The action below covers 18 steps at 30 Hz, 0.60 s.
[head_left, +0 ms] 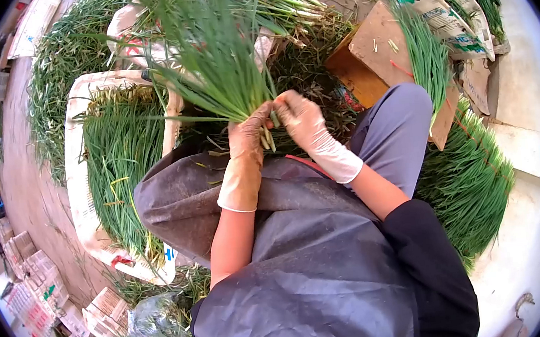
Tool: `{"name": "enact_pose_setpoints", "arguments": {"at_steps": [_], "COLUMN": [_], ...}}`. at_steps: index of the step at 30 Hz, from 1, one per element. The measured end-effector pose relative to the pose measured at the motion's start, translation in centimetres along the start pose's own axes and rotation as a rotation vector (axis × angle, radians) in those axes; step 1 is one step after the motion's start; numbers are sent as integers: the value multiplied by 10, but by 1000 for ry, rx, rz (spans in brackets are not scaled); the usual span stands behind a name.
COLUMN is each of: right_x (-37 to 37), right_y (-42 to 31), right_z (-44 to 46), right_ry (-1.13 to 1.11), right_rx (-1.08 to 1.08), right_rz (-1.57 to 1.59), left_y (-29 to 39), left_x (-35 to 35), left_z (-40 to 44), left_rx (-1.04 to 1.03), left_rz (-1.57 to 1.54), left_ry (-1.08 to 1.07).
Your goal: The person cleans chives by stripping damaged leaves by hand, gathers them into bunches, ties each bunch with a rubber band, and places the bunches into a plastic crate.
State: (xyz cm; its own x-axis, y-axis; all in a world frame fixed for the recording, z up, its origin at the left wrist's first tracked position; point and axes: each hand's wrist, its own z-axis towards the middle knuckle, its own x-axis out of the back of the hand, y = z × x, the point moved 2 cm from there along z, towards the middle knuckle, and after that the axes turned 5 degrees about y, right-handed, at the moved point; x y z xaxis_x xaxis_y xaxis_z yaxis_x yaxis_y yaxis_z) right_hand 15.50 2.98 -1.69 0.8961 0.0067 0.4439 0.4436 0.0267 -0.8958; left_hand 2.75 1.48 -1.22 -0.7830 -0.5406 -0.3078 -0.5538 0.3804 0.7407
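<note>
My left hand [248, 135], in a dirty thin glove, is closed around the lower stems of a bunch of garlic chives [218, 66]. The leaves fan out upward and to the left, and pale stem ends poke out below the fist. Close beside it, at the stem bases, my right hand [304, 123] has its gloved fingers pinched together. What those fingers hold is too small and blurred to make out. Both hands are above my lap, which a dark apron [311, 255] covers.
Left of my knee stands a white crate [79, 187] packed with chives. A cardboard piece [378, 44] carries a tied bundle [425, 56] at the right, and a large pile of chives [464, 195] lies below it. Loose leaves [71, 64] cover the floor at upper left.
</note>
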Motion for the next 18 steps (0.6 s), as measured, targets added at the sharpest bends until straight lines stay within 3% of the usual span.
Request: {"name": "enact_pose_setpoints", "arguments": {"at_steps": [1,3,5,6,7,8,9,10,11,12,13,15,17,18], "right_x": [-6,4,18,25,27,33,39,55,60,64,59,40,17,11], "right_y": [-2,1,4,12,38,78,107,59,67,38,39,36,30,14], "right_z": [-4,-2,3,4,8,24,35,54,80,102,132,150,141,124], "right_ry": [-62,-113,-538,-644,-887,-867,-842,-512,-172,-54,-151,-80,-121,-110], "right_rx": [-16,-65,-10,114,-21,-67,-119,-237,-152,-215,-532,-634,-625,-555], "right_rz": [136,14,-159,-483,-797,-859,-922,-803,-575,-277,1,248,574,591], "left_y": [-6,-16,-4,7,13,16,37,37,38,40,41,43,38,37], "left_x": [4,12,9,7,8,16,4,10,16,15,16,14,17,18], "left_z": [5,14,12,9,8,14,0,4,10,9,6,4,16,21], "left_rx": [0,143,85,10,-64,-66,-304,-300,-302,-246,-239,-126,-120,-120], "left_rz": [2,-117,-114,-112,-110,-135,-240,-263,-289,-299,-291,-246,-307,-356], "left_ry": [0,-43,-23,39,101,124,141,85,35,7,10,23,36,59]}}
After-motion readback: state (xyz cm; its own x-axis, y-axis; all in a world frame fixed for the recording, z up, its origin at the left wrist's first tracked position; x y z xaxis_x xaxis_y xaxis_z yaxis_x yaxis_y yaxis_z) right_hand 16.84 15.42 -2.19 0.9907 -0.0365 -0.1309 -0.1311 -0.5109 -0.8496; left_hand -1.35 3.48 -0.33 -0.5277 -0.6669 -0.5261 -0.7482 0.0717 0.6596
